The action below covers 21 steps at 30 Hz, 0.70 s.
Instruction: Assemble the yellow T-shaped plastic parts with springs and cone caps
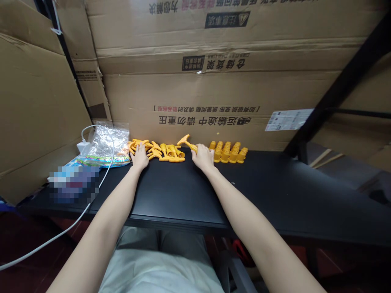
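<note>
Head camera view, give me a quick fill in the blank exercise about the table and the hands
1. The right hand holds a yellow piece over a table coloured ____.
2. The rows of yellow pieces stand on the ____ side of that hand.
3. The clear plastic bag lies to the ____ of the left hand.
4. The printed panel behind the table is made of ____.

Missing words: black; right; left; cardboard.
</note>
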Motion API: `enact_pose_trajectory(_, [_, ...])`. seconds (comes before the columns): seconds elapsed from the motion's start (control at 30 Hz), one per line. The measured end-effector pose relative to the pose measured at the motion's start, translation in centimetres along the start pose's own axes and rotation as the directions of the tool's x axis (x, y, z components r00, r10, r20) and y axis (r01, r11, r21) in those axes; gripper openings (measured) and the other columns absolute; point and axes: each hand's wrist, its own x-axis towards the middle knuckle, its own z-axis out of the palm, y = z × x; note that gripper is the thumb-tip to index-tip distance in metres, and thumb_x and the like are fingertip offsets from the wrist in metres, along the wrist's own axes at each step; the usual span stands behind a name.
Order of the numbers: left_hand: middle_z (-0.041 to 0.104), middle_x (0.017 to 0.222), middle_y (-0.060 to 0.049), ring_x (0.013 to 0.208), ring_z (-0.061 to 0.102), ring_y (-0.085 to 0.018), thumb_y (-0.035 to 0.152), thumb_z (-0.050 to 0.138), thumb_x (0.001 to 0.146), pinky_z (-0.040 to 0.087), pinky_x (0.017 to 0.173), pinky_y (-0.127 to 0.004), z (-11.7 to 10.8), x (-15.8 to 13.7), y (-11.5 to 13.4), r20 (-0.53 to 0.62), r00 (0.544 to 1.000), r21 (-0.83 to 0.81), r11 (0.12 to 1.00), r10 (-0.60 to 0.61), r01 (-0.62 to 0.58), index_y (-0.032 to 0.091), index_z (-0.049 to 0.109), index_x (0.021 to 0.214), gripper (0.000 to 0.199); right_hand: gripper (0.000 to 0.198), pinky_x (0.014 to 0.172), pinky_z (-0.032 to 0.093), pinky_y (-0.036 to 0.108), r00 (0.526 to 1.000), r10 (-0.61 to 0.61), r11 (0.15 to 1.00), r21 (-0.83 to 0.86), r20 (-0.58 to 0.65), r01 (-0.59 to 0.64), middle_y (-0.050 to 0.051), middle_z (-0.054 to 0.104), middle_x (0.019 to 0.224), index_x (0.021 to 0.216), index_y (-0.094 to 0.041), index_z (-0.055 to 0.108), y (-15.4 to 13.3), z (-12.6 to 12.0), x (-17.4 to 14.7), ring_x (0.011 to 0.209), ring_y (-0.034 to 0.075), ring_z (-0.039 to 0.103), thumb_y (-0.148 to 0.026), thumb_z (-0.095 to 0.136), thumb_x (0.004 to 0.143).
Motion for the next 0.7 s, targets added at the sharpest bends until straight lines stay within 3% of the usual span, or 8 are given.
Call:
enact_pose_trajectory(0.2, [0.028,0.157,-0.004,0.147,0.018,-0.023,0.011,0.036,0.09,0.017,0.116,-0.06,0.0,0.1,-0.2,-0.023,0.999,-0.06,0.997,0.047,-0.048,0.03,0.031,0.147,0.061,0.028,0.086,0.033,0.042,1.0,-0.003,1.0,-0.005,0.023,0.003,0.017,0.063,0.112,0.111,-0.013,0.055,-0.1,0.0,0.0,0.106,0.03,0.055,-0.027,0.041,0.092])
enact_pose_trajectory(0.37, [0.046,0.146,-0.008,0.14,0.035,-0.024,0.015,0.032,0.093,0.027,0.114,-0.056,-0.2,0.2,-0.1,-0.106,0.994,-0.112,0.993,0.016,-0.028,0.028,0.039,0.142,0.051,0.029,0.086,0.032,0.041,1.0,-0.031,1.0,0.006,0.004,0.031,0.017,0.063,0.113,0.113,-0.013,0.055,0.0,0.1,0.1,0.106,0.03,0.054,-0.026,0.041,0.092])
enact_pose_trajectory(0.47, [0.048,0.144,-0.01,0.136,0.04,-0.024,0.015,0.035,0.091,0.028,0.114,-0.054,-0.4,0.1,0.1,-0.166,0.986,-0.12,0.991,0.034,-0.054,0.024,0.04,0.141,0.051,0.028,0.086,0.031,0.04,0.996,-0.077,0.997,0.013,-0.036,0.077,0.017,0.063,0.112,0.113,-0.012,0.054,0.2,0.3,0.1,0.105,0.029,0.054,-0.024,0.042,0.091])
enact_pose_trajectory(0.57, [0.046,0.146,-0.011,0.137,0.039,-0.024,0.017,0.039,0.09,0.028,0.115,-0.05,-0.4,-0.1,0.5,-0.245,0.955,-0.134,0.97,0.168,-0.205,0.02,0.04,0.142,0.052,0.026,0.088,0.03,0.041,0.979,-0.172,0.982,0.055,-0.106,0.178,0.016,0.065,0.11,0.111,-0.013,0.055,0.3,0.7,0.2,0.102,0.028,0.055,-0.024,0.043,0.091])
enact_pose_trajectory(0.7, [0.051,0.141,-0.011,0.128,0.049,-0.022,0.02,0.042,0.091,0.041,0.106,-0.04,-0.1,-0.4,1.2,-0.315,0.821,-0.183,0.818,0.477,-0.546,0.021,0.037,0.144,0.054,0.023,0.092,0.029,0.043,0.922,-0.335,0.924,0.124,-0.194,0.362,0.015,0.066,0.107,0.108,-0.015,0.056,0.1,1.1,0.3,0.099,0.028,0.057,-0.023,0.044,0.09])
